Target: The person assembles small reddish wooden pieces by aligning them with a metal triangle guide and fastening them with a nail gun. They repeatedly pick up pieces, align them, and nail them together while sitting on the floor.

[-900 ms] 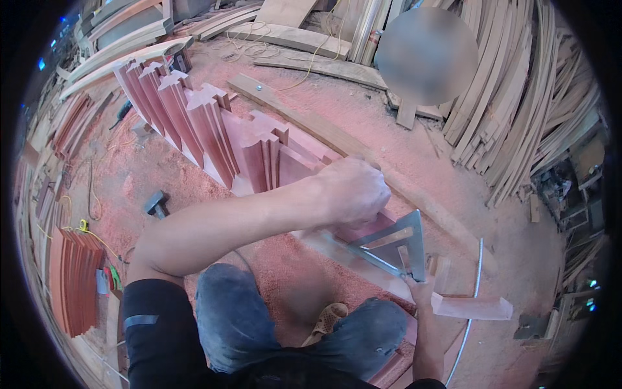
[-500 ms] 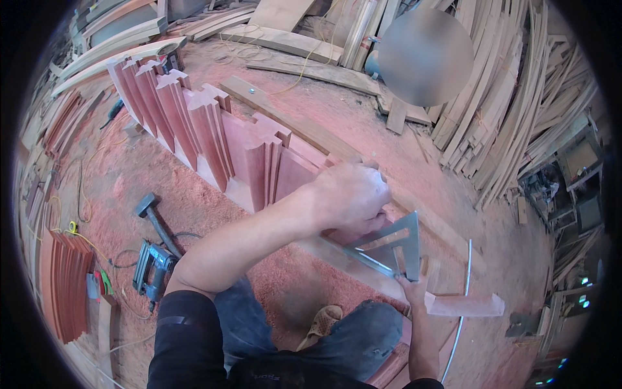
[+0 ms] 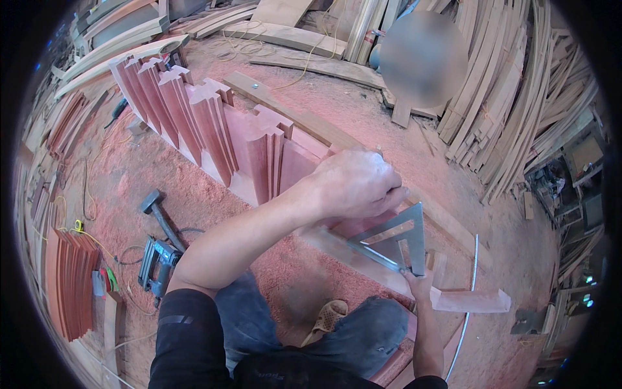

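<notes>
"Grey metal, that square point(image 3: 416, 240), wasn't it? Where was it?"

"Towards four o'clock, below and right of the left hand point(image 3: 359, 183). The right hand point(image 3: 418, 282) had its bottom corner, fingers pinched narrow on it."

"And the left fingers?"

"Curled in near three o'clock, over the pink wood point(image 3: 258, 165). I couldn't tell whether they held anything."

"How did you think the square would handle?"

"Light, with those cut-out windows, and stiff. Hardly fragile, though I'd have guessed a hard knock could spoil a corner. Pink sawdust point(image 3: 149, 172) lay about, so its flat faces might have been slippery."

"Where was the best hold?"

"The bright edge on its seven-o'clock side, I judged; the corner alone probably let it pivot."

"And the wood?"

"It ran from ten o'clock down towards four: likely heavy and rigid, with thin ridges that might have chipped. I'd have favoured its thicker parts. The hammer point(image 3: 166, 222) and nailer point(image 3: 166, 259) were well apart from the square, near nine and eight."
</notes>
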Demonstrator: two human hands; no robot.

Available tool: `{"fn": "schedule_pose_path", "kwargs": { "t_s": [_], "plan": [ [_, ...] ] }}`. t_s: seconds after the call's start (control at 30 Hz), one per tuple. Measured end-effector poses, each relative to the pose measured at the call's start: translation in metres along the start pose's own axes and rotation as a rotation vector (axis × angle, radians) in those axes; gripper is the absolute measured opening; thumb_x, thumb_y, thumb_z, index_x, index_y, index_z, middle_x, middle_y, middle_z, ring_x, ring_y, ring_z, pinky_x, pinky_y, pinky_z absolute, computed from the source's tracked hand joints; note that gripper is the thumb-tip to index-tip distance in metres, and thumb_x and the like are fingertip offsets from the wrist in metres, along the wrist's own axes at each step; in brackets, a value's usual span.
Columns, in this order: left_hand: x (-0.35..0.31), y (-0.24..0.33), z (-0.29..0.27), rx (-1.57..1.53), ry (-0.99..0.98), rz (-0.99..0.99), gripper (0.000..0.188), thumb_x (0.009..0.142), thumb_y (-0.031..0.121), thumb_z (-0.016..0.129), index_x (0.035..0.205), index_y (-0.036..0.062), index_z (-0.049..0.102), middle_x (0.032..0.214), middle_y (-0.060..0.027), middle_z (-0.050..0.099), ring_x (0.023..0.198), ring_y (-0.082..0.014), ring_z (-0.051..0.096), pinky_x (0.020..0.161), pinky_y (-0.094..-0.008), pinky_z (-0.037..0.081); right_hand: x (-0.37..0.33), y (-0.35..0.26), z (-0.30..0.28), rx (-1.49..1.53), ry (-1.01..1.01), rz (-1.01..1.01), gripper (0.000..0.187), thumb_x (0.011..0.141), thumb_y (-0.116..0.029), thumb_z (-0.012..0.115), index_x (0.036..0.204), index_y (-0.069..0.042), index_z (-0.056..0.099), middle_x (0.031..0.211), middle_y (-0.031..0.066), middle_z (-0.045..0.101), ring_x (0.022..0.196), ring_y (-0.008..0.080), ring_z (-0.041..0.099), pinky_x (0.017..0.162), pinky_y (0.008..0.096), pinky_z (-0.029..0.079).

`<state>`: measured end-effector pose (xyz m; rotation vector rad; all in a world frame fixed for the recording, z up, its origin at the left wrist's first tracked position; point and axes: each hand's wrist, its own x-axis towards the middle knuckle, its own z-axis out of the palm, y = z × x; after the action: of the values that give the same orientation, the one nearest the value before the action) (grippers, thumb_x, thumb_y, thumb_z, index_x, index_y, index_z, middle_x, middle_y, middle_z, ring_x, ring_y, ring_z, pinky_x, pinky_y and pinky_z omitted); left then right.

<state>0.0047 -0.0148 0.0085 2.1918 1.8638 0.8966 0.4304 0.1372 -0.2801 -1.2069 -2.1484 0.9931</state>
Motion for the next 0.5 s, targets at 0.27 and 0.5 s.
{"fn": "schedule_pose_path", "kwargs": {
  "t_s": [0.27,0.5],
  "plan": [
    [-0.0021,-0.0017,0.002,0.011,0.108,0.04,0.039,0.106,0.036,0.064,0.086,0.0048,0.079,0.081,-0.0208,0.074,0.088,-0.0422,0.074,0.088,-0.0552,0.058,-0.0016,-0.0049,-0.0032,-0.045,-0.021,0.081,0.03,0.079,-0.018,0.099,0.098,0.0,0.084,0.083,0.0113,0.079,0.072,0.019,0.072,0.069,0.0371,0.056],
    [0.0018,0.0009,-0.0043,-0.034,0.031,0.02,0.046,0.11,0.041,0.062,0.087,0.0043,0.078,0.082,-0.0225,0.073,0.088,-0.0441,0.072,0.085,-0.0562,0.055,-0.0017,-0.0025,-0.0002,-0.06,0.018,0.0,0.032,0.079,-0.022,0.099,0.1,-0.004,0.085,0.085,0.0119,0.08,0.074,0.0221,0.073,0.07,0.0399,0.057]
  ]
}}
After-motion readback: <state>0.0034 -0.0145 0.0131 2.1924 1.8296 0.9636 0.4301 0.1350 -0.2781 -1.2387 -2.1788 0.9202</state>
